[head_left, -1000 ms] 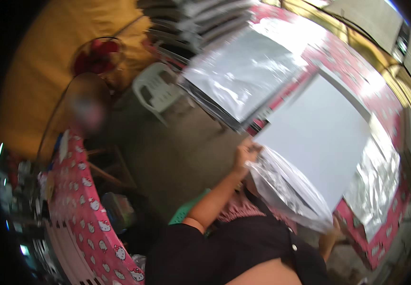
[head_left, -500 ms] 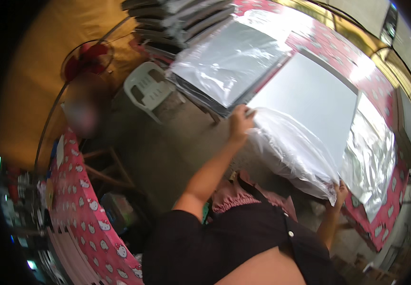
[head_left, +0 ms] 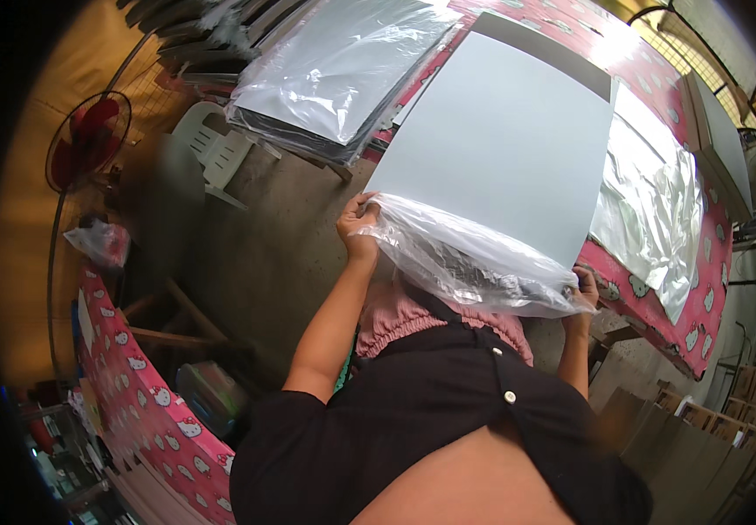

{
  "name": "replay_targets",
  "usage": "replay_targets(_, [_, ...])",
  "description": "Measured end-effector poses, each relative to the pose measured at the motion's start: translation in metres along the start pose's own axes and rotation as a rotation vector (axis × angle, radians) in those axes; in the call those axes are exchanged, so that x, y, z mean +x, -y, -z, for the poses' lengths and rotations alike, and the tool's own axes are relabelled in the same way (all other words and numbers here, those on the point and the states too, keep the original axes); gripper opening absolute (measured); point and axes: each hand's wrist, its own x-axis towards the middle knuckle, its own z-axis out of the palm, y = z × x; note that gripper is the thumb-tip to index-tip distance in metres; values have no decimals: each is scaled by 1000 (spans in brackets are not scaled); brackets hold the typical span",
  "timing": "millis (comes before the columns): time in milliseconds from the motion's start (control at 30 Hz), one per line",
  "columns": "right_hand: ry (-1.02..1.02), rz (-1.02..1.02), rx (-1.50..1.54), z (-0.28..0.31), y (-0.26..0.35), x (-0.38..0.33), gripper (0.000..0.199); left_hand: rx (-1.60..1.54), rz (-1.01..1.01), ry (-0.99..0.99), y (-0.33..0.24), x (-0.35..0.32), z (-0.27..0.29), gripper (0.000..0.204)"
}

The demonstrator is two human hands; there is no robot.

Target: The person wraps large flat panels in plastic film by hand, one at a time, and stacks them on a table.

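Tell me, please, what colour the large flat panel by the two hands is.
The panel is plain pale grey, best seen in the head view.

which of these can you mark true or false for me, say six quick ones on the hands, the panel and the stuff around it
1. The left hand and right hand both grip the plastic. True.
2. The panel is bright red on top. False: it is pale grey.
3. The chair stands right of the panel in this view. False: it stands to the left.
4. The fan is left of the chair in this view. True.
5. A shiny sheet lies right of the panel. True.
6. The cloth by the sheet is plain green. False: it is pink and patterned.
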Motion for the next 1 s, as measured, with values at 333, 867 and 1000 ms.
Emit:
replay_targets(333, [119, -61, 270, -35, 65, 9, 41, -555, 351, 627, -57, 73, 20, 19])
replay_targets(867, [-312, 816, -252, -98, 414, 241, 30, -250, -456, 651, -361, 243, -219, 46])
replay_targets(1000, [-270, 720, -210, -107, 362, 287, 28, 93, -520, 361, -287, 294, -253, 45])
